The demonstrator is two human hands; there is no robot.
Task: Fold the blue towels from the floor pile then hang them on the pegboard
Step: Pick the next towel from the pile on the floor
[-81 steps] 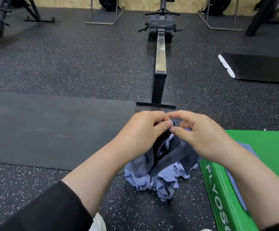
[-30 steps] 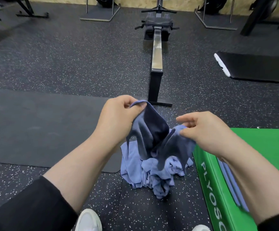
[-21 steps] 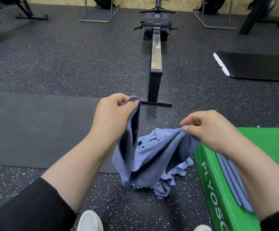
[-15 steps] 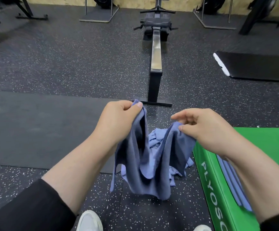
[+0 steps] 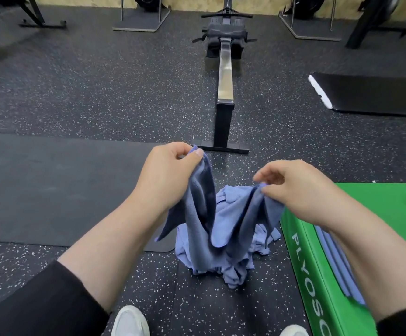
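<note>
Blue towel (image 5: 221,214): held up in the air over the floor pile, slack between two hands and sagging in the middle. The spread grip looks meant to find the corners and open the cloth flat before a first fold.

Left hand (image 5: 168,175): fingers curled, thumb and forefinger pinching one top edge of the towel, raised a little higher than the other.

Right hand (image 5: 294,187): thumb and fingertips pinching the opposite edge; the remaining fingers loosely bent, holding nothing else.

Floor pile (image 5: 235,263): crumpled blue towels on the speckled rubber floor (image 5: 76,93), directly beneath the held one and just beside the green box (image 5: 378,209). How many remain cannot be told; the hanging towel covers most of the heap.

Folded towels (image 5: 337,263): a flat blue stack on top of the green box, likely set there to await hanging; partly hidden by the right forearm.

Black mat (image 5: 51,185): lies left of the pile, its corner touching it.

Rowing machine (image 5: 225,76): beyond, well apart.

Pegboard: not in view.
</note>
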